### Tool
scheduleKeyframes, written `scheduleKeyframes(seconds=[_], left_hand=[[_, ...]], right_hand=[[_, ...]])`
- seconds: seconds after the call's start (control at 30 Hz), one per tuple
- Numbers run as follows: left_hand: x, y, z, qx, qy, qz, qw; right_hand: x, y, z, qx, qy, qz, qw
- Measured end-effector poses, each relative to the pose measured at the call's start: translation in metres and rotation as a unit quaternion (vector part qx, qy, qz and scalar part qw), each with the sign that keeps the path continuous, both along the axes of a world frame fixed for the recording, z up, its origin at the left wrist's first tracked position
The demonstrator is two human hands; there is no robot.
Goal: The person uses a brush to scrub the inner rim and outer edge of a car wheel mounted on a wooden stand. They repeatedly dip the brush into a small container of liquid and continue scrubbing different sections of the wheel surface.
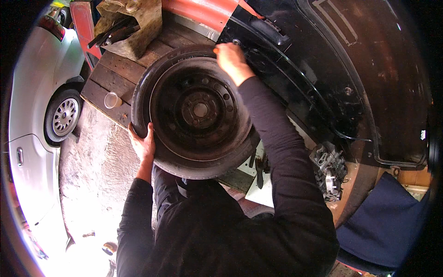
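Hands (pixel 142 144) at tire (pixel 198 169) edge — floor (pixel 104 152) leftward

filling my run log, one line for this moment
left hand: holding tyred wheel, left edge; right hand: at its far edge, gripping orange item; nearby: clear cup

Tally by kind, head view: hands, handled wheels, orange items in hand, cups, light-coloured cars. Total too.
Hands: 2 (left hand, right hand)
Handled wheel with tyre: 1
Orange item in right hand, kind unclear: 1
Clear cup: 1
Light-coloured car: 1
Total: 6
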State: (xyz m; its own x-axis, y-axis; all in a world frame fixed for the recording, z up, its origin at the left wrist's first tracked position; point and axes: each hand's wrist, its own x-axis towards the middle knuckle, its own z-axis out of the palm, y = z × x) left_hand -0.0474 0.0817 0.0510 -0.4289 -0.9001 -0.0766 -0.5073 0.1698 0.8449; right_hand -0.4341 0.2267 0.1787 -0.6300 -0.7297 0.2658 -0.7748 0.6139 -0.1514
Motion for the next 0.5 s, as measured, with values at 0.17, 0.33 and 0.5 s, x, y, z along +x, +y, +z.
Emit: scheduleKeyframes(seconds=[0.17, 0.33, 0.5], left_hand=[[0.001, -0.001, 0.006, 0.019, 0.005, -0.004, 1.0], [0.004, -0.001, 0.003, -0.007, -0.013, 0.012, 1.0], [0.004, 0.0, 0.004, -0.006, -0.024, 0.013, 1.0]], right_hand=[[0.034, -0.063, -0.014, -0.003, -0.026, 0.08, 0.996], [0.025, -0.026, -0.019, -0.014, -0.059, 0.061, 0.996], [0.034, 0.05, -0.004, -0.052, -0.084, -0.086, 0.991]])
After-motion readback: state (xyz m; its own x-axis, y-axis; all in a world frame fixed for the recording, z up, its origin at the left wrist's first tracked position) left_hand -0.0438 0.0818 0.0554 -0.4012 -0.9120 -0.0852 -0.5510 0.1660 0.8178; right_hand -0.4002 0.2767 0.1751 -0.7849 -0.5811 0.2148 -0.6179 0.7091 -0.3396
